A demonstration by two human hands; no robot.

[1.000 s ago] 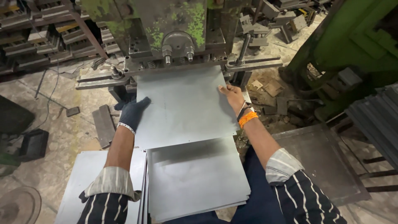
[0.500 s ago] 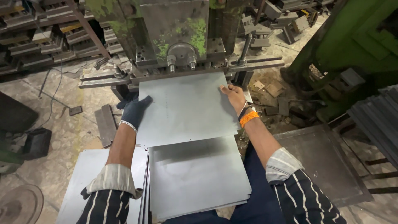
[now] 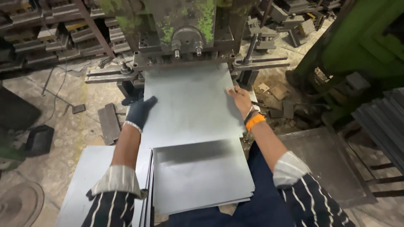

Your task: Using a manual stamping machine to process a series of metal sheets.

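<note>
A grey metal sheet lies flat with its far edge under the green press machine. My left hand, in a dark glove, holds the sheet's left edge. My right hand, bare with an orange wristband, grips the right edge. Nearer to me, a stack of similar sheets rests over my lap, its far edge under the held sheet.
Another pile of sheets lies at my lower left. A dark metal tray sits on the right. Racks of metal parts fill the far left. A green machine frame stands at the right. Scrap pieces litter the floor.
The sheet has slid further in under the press head, with both hands following forward along its edges.
</note>
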